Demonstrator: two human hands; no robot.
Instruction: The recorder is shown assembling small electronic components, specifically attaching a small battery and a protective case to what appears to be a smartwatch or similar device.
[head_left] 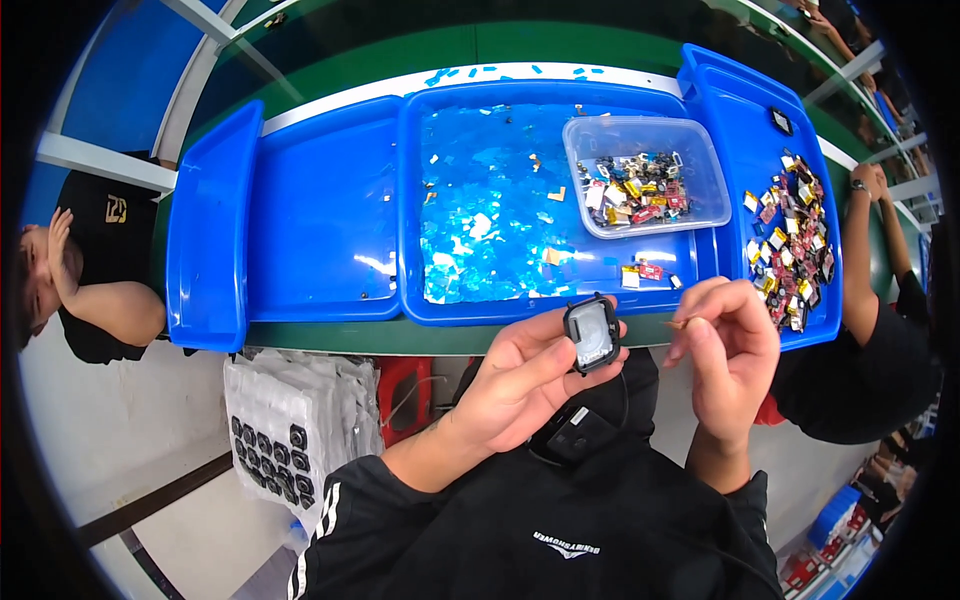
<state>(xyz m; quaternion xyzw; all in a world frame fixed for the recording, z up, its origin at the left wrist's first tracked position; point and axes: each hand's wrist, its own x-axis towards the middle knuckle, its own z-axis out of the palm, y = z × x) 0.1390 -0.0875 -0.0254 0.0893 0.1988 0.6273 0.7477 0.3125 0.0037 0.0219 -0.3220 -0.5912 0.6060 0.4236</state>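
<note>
My left hand (520, 380) holds a small black square module (591, 334) with a shiny grey face, gripped between thumb and fingers in front of my chest. My right hand (728, 350) is just to its right, thumb and forefinger pinched on a tiny thin piece (678, 324) pointing toward the module. Both hands hover below the front edge of the middle blue tray (410, 200), whose floor is littered with blue film scraps.
A clear plastic tub (700, 140) of small parts sits in the middle tray. The right blue tray (720, 100) holds several loose parts, the left blue tray (320, 210) is nearly bare. Bagged black parts (290, 430) lie lower left. People sit at left and right.
</note>
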